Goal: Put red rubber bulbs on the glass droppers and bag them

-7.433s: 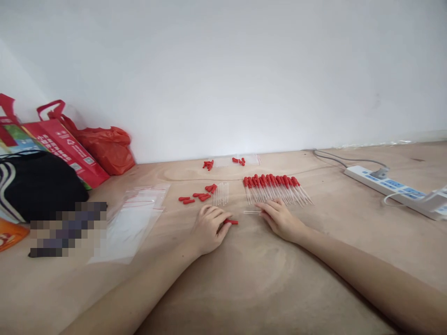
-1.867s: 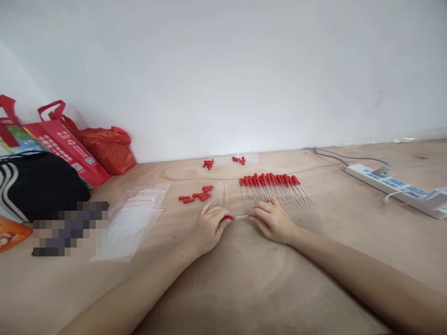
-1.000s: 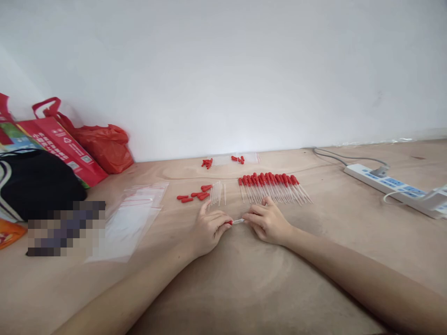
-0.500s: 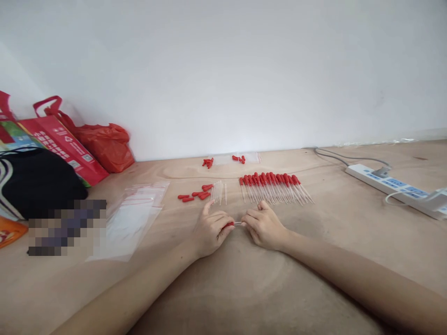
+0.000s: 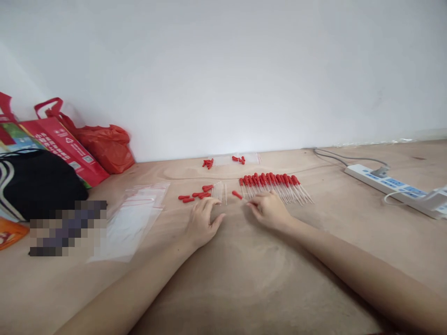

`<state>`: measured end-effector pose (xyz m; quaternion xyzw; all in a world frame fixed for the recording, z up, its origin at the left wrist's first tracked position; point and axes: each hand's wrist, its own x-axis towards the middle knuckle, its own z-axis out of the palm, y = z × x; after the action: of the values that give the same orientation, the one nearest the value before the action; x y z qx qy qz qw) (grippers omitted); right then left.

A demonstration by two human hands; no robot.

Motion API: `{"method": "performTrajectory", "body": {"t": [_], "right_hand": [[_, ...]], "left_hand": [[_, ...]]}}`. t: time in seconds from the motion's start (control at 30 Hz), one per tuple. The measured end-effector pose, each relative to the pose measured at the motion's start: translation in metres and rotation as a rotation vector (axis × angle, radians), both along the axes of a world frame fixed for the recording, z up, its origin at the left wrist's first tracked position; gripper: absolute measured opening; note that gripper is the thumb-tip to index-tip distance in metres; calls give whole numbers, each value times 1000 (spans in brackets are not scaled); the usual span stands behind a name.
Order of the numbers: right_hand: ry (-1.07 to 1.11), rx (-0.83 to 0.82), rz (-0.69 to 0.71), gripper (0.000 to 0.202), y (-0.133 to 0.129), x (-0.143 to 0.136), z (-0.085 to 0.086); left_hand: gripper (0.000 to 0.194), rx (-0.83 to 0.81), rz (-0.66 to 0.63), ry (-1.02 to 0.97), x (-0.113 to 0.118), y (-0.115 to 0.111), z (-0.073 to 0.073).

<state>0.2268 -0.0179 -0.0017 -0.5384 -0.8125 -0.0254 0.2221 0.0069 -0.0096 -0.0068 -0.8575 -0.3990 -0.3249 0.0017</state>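
Observation:
My right hand (image 5: 268, 209) is closed on the glass end of a dropper (image 5: 237, 194), whose red rubber bulb points away to the upper left. Just beyond that hand lies a row of droppers (image 5: 270, 181) with red bulbs, side by side, tips toward me. My left hand (image 5: 204, 221) holds nothing; its thumb and fingers are apart, close to several bare glass tubes (image 5: 219, 190). Loose red rubber bulbs (image 5: 193, 197) lie to the left of those tubes.
Farther back, more red bulbs (image 5: 208, 163) and a clear bag (image 5: 223, 159) lie by the wall. Clear zip bags (image 5: 134, 223) are at left, beside a black bag (image 5: 42, 186) and red bags (image 5: 104, 144). A power strip (image 5: 394, 187) with cables lies at right.
My left hand has let go of the dropper's red bulb and opened, drawing slightly left. My right hand has carried the dropper forward, toward the row.

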Motion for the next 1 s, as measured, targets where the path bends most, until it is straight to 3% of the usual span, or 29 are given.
{"method": "performTrajectory", "body": {"t": [0.1, 0.23, 0.4, 0.63, 0.7, 0.87, 1.0], "right_hand": [[143, -103, -214, 23, 22, -1, 2], [115, -88, -391, 25, 45, -16, 1], [11, -123, -468, 23, 60, -35, -1], [-7, -88, -494, 24, 66, -37, -4], [-20, -69, -470, 24, 64, -40, -3], [-16, -107, -377, 27, 60, -60, 2], [15, -166, -386, 32, 62, -78, 3]], "left_hand": [[12, -63, -5, 15, -3, 2, -2], [5, -109, -53, 34, -4, 2, -3], [7, -132, -72, 66, -4, 3, -3], [9, -102, -55, 99, -4, 2, -4], [8, -49, 6, 124, -7, 5, -3], [10, 110, 299, 158, -25, 28, 0], [14, 121, 381, 207, -37, 45, -2]]}}
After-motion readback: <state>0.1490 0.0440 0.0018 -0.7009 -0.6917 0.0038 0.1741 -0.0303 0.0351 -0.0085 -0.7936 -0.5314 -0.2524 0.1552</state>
